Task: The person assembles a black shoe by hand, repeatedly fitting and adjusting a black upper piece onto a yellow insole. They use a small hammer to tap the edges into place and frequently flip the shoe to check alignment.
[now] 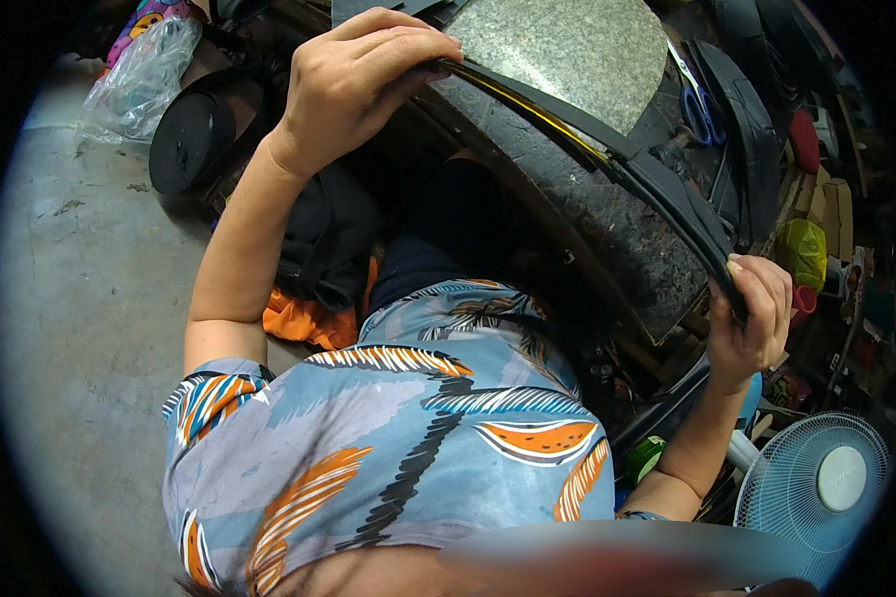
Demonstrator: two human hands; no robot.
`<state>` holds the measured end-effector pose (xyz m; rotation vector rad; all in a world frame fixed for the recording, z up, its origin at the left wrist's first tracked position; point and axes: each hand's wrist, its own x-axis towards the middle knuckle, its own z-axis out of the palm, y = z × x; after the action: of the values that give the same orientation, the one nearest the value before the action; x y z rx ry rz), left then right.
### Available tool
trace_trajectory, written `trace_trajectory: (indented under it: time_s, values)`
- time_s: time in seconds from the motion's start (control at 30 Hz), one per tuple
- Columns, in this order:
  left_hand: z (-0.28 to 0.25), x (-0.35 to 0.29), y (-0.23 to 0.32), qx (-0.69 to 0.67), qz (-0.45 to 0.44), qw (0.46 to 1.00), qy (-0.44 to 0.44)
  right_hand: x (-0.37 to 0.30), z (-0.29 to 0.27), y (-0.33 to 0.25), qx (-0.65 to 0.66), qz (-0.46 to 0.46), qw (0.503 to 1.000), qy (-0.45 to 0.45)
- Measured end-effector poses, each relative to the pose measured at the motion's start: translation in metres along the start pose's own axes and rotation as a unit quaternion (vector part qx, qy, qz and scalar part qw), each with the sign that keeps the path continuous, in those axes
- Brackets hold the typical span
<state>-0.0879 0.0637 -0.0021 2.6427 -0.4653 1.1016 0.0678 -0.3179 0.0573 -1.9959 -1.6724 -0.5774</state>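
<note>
A long bundle of flat black strips (672,211) with a yellow line along part of it is stretched between my two hands, bowed over the near edge of a dark worktable (617,244). My left hand (353,80) pinches its far left end. At its right end, my right hand (755,316) is closed around it, thumb on top. Behind the strips lies a pale speckled slab (567,60) on the table. Blue-handled scissors (703,111) rest right of the slab, beside a stack of black pieces (742,149). What material the strips are, I cannot tell.
On the left floor stand a large black roll (191,134) and a clear plastic bag (154,75). Black fabric (329,239) and orange cloth (314,320) lie near my legs. A white fan (816,497) is close to my right arm; a yellow bag (802,254) sits beyond it.
</note>
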Motion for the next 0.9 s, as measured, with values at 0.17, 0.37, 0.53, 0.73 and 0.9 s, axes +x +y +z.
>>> trace_trajectory:
  time_s: [0.17,0.37,0.53,0.73,0.9]
  values:
    - [-0.003,-0.003,-0.004,-0.087,-0.095,0.991,-0.04,-0.001,0.0,0.001,0.019,0.018,1.0,-0.002]
    - [0.008,0.004,-0.002,-0.114,-0.15,0.98,-0.061,-0.003,0.015,0.006,0.115,0.099,0.988,-0.005]
    - [0.028,0.016,0.004,-0.026,-0.161,0.986,-0.013,-0.005,0.037,0.018,0.068,0.082,0.994,-0.019]
    - [0.029,0.025,0.006,0.003,-0.158,0.987,-0.002,-0.007,0.041,0.02,0.067,0.074,0.995,-0.02]
    - [0.035,0.034,0.023,0.077,-0.11,0.991,0.02,-0.006,0.041,0.02,0.066,0.077,0.995,-0.021]
